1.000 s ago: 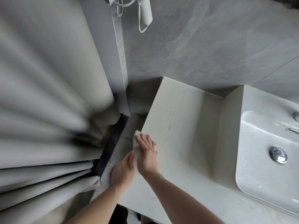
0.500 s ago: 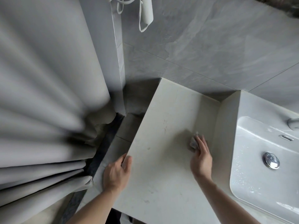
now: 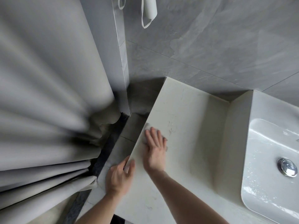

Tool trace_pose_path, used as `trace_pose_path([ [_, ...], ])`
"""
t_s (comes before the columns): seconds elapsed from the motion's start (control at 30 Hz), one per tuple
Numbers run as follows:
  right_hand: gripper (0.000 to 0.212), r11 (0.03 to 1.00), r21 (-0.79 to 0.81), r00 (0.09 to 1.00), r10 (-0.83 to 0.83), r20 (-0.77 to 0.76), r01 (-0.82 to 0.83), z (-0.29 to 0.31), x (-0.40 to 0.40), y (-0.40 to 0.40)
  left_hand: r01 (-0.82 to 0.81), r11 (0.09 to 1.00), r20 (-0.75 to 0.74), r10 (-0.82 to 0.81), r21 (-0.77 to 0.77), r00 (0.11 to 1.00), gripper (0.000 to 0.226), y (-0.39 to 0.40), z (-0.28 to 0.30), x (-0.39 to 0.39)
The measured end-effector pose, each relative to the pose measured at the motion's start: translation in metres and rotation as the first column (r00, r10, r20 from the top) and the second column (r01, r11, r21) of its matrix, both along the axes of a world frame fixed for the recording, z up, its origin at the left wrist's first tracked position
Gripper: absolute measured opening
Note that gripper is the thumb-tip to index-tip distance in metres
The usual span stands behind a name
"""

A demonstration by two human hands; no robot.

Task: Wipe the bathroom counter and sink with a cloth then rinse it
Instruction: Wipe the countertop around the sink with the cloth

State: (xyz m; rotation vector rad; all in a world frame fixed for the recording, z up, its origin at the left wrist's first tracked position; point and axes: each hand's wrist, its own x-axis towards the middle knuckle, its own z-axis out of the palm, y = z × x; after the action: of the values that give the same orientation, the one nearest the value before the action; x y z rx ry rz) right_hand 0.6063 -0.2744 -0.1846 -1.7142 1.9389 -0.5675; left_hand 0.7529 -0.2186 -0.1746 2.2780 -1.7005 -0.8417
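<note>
A: Where's the cloth (image 3: 148, 127)?
B: Under the right hand (image 3: 155, 147), fingers flat, pressing it on the counter (image 3: 186, 110) near its left edge.
A: The left hand (image 3: 119, 177)?
B: Gripping that edge; sink (image 3: 271, 143) lies well right

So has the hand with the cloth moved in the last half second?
Yes. The right hand pressing the cloth swept left across the counter, away from the sink, to the counter's left edge.
</note>
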Motion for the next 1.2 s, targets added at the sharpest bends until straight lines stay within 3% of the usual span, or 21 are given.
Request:
trace_pose_path([
  [0.17,0.056,0.992,0.015,0.962,0.116,0.247,-0.124,0.017,0.028,-0.008,-0.022,0.999,-0.001,0.022,0.027,1.000,0.033,-0.001,0.002,-0.001],
  [0.3,0.045,0.995,-0.025,0.922,-0.077,0.380,0.094,0.042,-0.020,-0.016,-0.042,0.999,-0.013,0.043,0.029,0.999,0.041,0.000,-0.001,-0.001],
  [0.5,0.055,0.913,-0.141,0.920,-0.364,0.142,0.383,0.048,-0.153,-0.024,-0.016,1.000,0.033,0.015,0.010,0.999,0.058,0.002,-0.009,0.001],
  [0.57,0.053,0.874,-0.109,0.881,-0.466,0.086,0.473,0.035,-0.188,-0.023,-0.010,1.000,0.040,0.009,0.009,0.999,0.057,0.002,-0.008,0.001],
  [0.67,0.065,0.852,0.020,0.851,-0.521,-0.060,0.523,0.013,-0.203,-0.018,-0.013,1.000,0.049,0.012,0.017,0.999,0.052,0.000,-0.006,-0.001],
  [0.77,0.067,0.866,0.010,0.845,-0.486,-0.222,0.501,-0.004,-0.175,-0.013,0.004,1.000,0.059,-0.004,0.005,0.998,0.054,0.000,-0.008,0.000],
  [0.93,0.062,0.922,-0.070,0.902,-0.388,-0.192,0.382,-0.013,-0.096,-0.033,-0.006,1.000,0.045,0.005,0.009,0.999,0.050,0.001,-0.010,0.001],
  [1.07,0.059,0.988,-0.059,0.988,-0.147,-0.057,0.143,-0.008,-0.036,-0.052,-0.003,1.000,0.037,0.003,-0.003,0.999,0.049,0.001,-0.008,-0.001],
  [1.2,0.048,1.000,0.006,0.984,0.020,0.178,-0.021,0.009,0.015,-0.055,-0.026,1.000,0.038,0.026,0.009,0.999,0.048,0.001,-0.008,-0.001],
])
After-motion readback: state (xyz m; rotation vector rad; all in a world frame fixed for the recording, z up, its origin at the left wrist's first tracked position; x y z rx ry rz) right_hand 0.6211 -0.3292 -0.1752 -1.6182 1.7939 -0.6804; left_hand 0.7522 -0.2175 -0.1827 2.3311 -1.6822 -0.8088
